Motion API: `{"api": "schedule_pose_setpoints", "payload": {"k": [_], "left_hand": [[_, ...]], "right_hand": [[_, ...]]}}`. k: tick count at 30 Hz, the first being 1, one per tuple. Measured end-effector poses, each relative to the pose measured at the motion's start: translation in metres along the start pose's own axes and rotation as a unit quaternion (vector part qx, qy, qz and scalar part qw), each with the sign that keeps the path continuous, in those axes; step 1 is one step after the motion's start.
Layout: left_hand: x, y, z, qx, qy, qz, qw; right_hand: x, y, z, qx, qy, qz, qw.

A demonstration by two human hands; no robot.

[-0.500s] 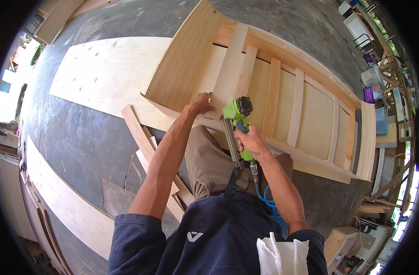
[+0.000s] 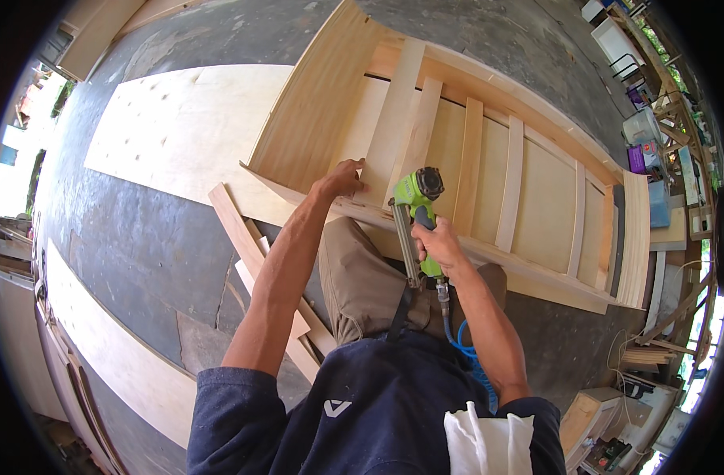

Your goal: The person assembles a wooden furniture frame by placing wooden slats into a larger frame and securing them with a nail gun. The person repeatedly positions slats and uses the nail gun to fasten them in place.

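A long wooden frame (image 2: 536, 279) with several cross slats lies in front of me, its raised end panel (image 2: 318, 95) at the left. My left hand (image 2: 344, 180) grips the frame's near rail, its fingertips against the lower end of the wide slat (image 2: 395, 111). Closed around the handle of a green nail gun (image 2: 413, 188) is my right hand (image 2: 439, 244). The gun is held over the near rail, just right of the wide slat. Its nose is hidden beneath the body. From its handle a blue air hose (image 2: 461, 342) runs down beside my right forearm.
A large plywood sheet (image 2: 180, 127) reaches out left of the frame. Loose wood strips (image 2: 239, 226) lie left of my legs. Another long pale board (image 2: 112, 340) rests on the floor at the left. Boxes and clutter (image 2: 647, 158) line the right side.
My right hand and the nail gun have shifted slightly to the right. The left hand keeps its place on the frame.
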State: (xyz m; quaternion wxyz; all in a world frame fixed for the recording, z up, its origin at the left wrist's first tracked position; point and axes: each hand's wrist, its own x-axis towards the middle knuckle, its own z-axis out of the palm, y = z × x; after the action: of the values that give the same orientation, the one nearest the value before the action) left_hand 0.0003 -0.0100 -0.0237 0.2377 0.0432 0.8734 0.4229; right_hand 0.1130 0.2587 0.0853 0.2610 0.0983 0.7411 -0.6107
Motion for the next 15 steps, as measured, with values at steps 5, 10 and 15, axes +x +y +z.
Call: {"api": "schedule_pose_setpoints", "payload": {"k": [5,10,15], "left_hand": [[-0.004,0.001,-0.005,0.006,-0.012,0.031,0.999],[-0.007,0.003,-0.006,0.003,0.007,0.041,0.999],[-0.010,-0.001,-0.008,-0.004,0.012,0.047,0.999]], "right_hand": [[0.001,-0.002,0.003,0.017,-0.029,0.039,0.999],[0.004,0.008,0.001,0.010,-0.010,0.011,1.000],[-0.001,-0.002,0.001,0.003,-0.002,0.013,1.000]]}}
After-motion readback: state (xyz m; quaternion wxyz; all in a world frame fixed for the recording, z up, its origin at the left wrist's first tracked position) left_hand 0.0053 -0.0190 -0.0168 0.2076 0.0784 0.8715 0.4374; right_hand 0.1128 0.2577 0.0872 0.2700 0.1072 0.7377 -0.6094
